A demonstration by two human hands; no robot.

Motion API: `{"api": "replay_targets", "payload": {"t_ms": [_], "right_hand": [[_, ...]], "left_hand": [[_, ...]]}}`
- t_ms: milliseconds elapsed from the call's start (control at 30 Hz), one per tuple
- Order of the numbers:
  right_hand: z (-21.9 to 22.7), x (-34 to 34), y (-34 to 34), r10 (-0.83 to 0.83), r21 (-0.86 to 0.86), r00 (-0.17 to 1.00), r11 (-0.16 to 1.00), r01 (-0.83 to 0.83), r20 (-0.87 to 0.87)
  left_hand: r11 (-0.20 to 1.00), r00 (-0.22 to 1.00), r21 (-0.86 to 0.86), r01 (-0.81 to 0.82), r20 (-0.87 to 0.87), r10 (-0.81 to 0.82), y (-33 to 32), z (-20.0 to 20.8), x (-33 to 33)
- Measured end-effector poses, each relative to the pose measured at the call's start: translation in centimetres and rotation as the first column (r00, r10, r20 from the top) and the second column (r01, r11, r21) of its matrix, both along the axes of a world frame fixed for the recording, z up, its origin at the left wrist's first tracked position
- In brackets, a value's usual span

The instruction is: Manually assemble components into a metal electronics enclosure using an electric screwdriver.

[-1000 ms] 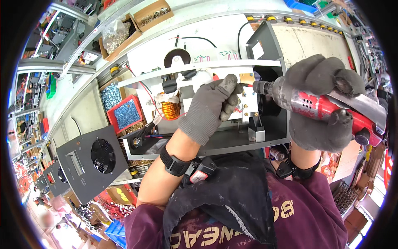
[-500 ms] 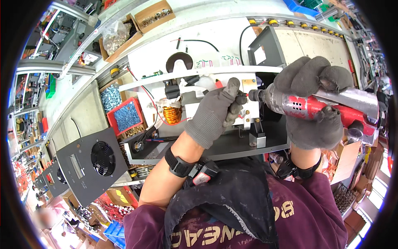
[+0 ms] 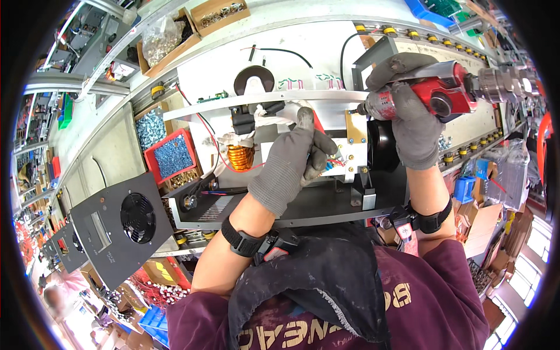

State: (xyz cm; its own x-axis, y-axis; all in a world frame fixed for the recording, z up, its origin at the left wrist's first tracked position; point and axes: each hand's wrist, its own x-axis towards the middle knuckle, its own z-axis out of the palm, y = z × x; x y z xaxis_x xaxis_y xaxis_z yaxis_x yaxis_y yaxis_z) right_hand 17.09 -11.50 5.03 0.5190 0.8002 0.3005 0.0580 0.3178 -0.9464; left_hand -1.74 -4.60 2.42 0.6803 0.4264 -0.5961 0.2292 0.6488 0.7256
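Note:
My right hand (image 3: 419,125), in a grey work glove, is wrapped round a red and silver power driver (image 3: 443,96). The driver lies nearly level, its black nose pointing left at a brass-coloured plate (image 3: 354,125); I cannot tell whether the tip touches it. My left hand (image 3: 291,154), gloved too, is closed above the open dark grey metal chassis (image 3: 280,220). Its fingers are curled beside a white bracket (image 3: 357,157) with bolts, and small coloured bits show at the fingertips; what they hold is too small to name. A copper coil (image 3: 241,157) sits to its left.
A long pale bar (image 3: 233,105) crosses the chassis's far side. Left of it stand a red bin (image 3: 188,149) of small blue parts and a dark panel with a fan (image 3: 137,217). Open cardboard boxes (image 3: 219,16) of hardware lie at the far left; rollers (image 3: 389,30) line the far rail.
My right hand has swung the driver round and upward, so its nose has moved off my left fingers to the brass-coloured plate. My left hand has shifted slightly left and toward me.

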Motion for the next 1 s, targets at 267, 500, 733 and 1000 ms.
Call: {"api": "replay_targets", "payload": {"t_ms": [267, 500, 733, 1000], "right_hand": [[-0.8, -0.2, 0.6, -0.105, -0.072, 0.791, 0.980, 0.185, 0.603], [0.9, -0.4, 0.2, 0.069, -0.024, 0.974, 0.998, -0.065, 0.216], [1.6, 0.9, -2.2, -0.079, -0.089, 0.997, 0.993, 0.081, 0.025], [-1.4, 2.5, -2.9, -0.146, -0.076, 0.985, 0.985, 0.153, 0.095]], "left_hand": [[0.998, 0.999, -0.054, 0.040, -0.027, -0.041, 0.1, 0.5, -0.2], [0.997, 1.000, -0.072, -0.024, -0.022, 0.022, -0.2, 0.5, -1.0], [0.996, 0.999, -0.085, -0.025, -0.045, 0.021, -0.2, 0.0, -0.9], [0.997, 0.999, -0.073, -0.002, -0.043, -0.001, 0.0, 0.0, -0.6]]}}
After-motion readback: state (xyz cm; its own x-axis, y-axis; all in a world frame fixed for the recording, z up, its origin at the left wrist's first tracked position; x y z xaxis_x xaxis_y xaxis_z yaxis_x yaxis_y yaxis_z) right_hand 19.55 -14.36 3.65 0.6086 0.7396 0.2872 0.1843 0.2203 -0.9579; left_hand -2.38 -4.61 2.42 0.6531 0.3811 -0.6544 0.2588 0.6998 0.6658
